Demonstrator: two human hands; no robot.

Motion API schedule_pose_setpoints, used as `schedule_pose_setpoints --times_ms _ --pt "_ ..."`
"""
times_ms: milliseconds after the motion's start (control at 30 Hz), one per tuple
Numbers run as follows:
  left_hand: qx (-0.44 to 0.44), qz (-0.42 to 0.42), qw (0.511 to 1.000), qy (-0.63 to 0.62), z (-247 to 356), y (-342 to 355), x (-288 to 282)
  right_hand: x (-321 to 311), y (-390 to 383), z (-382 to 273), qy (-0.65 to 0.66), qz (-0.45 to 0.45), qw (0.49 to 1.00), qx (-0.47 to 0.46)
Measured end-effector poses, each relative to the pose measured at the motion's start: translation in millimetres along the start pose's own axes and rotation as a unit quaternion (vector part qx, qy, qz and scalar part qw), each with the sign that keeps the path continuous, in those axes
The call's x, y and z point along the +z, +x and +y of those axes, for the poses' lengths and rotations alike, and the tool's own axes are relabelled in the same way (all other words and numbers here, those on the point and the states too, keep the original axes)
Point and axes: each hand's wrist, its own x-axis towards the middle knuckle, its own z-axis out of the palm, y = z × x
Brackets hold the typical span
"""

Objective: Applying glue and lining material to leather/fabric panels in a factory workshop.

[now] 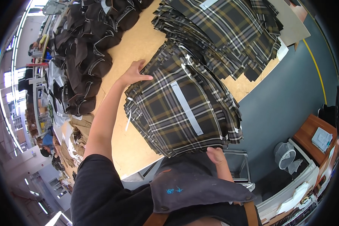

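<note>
In front of me lies a thick stack of plaid fabric pieces [162, 109], dark with tan and white lines, slightly fanned at its edges. A pale blue strip [187, 109] rests on its top piece. My left hand [135, 74] is at the stack's far left corner, thumb stretched over the edge and forefinger apart from it. At the near right edge, my right hand [216, 155] grips the plaid layers, its thumb up and its other fingers partly hidden. White ties or strips [129, 119] stick out from the stack's left side.
A second plaid fabric stack [222, 26] lies behind on the wooden table [120, 49]. Dark brown cut pieces with pale edges [90, 56] are heaped at the left. To the right stand a wire-mesh bin [284, 155] and a brown wooden stand [309, 132]. A grey metal-framed cart [237, 164] is near my right hand.
</note>
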Motion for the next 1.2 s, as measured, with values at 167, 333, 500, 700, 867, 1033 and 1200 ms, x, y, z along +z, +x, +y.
schedule_pose_setpoints --times_ms 167,333,500,700,867,1033,1200 --pt "-0.041 -0.016 0.998 -0.049 24.4 0.6 11.3 17.4 10.4 5.9 0.002 0.066 0.995 -0.069" --pt "-0.060 -0.146 0.966 -0.204 33.2 -25.6 16.1 3.2 14.1 2.9 0.033 0.051 0.994 -0.089" --pt "0.038 -0.041 0.973 -0.225 10.1 -77.6 64.2 -4.8 -3.7 -7.7 0.028 0.129 0.986 -0.104" --pt "-0.080 -0.115 0.853 -0.503 -8.1 -115.0 84.9 -1.8 -4.7 -32.5 0.013 0.128 0.987 -0.094" --pt "-0.080 -0.143 0.871 -0.464 -2.5 -122.6 86.0 33.6 -11.1 -59.2 -0.163 0.198 0.965 -0.057" --pt "-0.035 -0.065 0.904 -0.421 40.6 -139.2 80.5 77.3 -22.5 -114.7 -0.204 0.198 0.956 -0.073" --pt "-0.002 0.071 0.874 -0.482 122.8 -133.0 79.5 152.8 -22.5 -266.3 -0.374 0.141 0.912 -0.094"
